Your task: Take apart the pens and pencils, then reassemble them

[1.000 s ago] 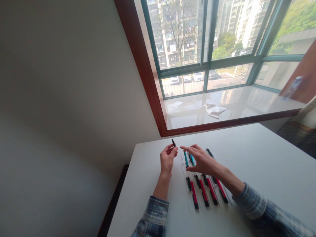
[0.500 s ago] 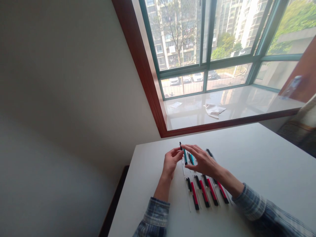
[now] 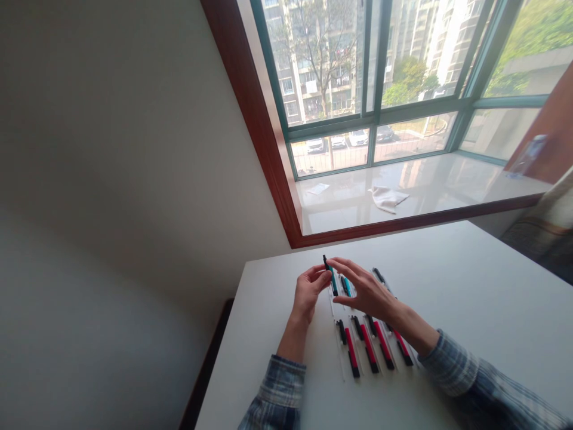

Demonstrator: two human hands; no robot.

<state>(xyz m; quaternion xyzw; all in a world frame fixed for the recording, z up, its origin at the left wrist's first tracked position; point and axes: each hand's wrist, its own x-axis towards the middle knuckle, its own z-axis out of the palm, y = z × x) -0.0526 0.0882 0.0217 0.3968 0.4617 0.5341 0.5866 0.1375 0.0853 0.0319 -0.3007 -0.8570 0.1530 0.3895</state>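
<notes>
Head view: my left hand point(image 3: 308, 292) pinches a black pen part point(image 3: 324, 260); my right hand point(image 3: 367, 292) spans a teal barrel point(image 3: 333, 283), whether clamped I can't tell; a loose pinch might drop either.

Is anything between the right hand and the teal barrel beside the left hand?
Nothing visible blocks the right hand from that teal barrel; contact is unclear. Another teal barrel shows between the right thumb and fingers, apparently on the table. The left hand holds a black piece alongside.

black pen piece point(image 3: 325, 261) partly hidden by the left hand point(image 3: 308, 292), plaid sleeves point(image 3: 280, 388) cut off at edges
</notes>
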